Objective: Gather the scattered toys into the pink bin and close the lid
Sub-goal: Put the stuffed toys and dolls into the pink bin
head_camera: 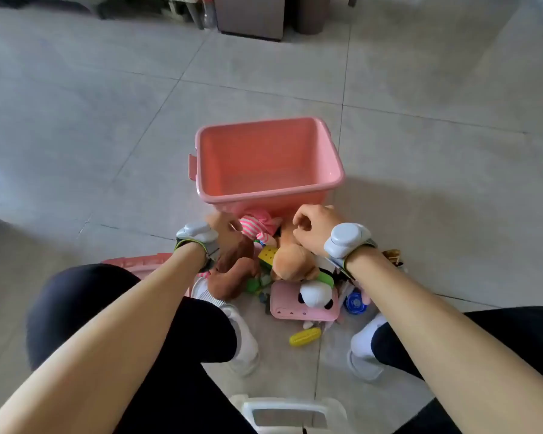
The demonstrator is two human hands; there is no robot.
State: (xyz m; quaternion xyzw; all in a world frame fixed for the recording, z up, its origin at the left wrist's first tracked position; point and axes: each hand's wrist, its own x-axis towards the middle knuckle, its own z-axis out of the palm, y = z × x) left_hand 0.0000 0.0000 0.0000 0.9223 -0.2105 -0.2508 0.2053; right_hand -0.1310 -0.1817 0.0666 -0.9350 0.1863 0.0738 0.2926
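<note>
Both hands (pixel 223 227) (pixel 315 227) curled in toy pile (pixel 292 270), grip unclear; pink bin (pixel 267 195) beyond, lid (pixel 132 264) left

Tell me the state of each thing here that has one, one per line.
Bin: upright, open, no lid on, nothing visible inside.
Lid: off, flat on the floor by the left knee.
Toys: heaped on the floor just in front of the bin, none inside.
Left hand: on the pile, fingers curled into the plush toys.
Right hand: on the pile, fingers curled; what it grips is unclear.
</note>
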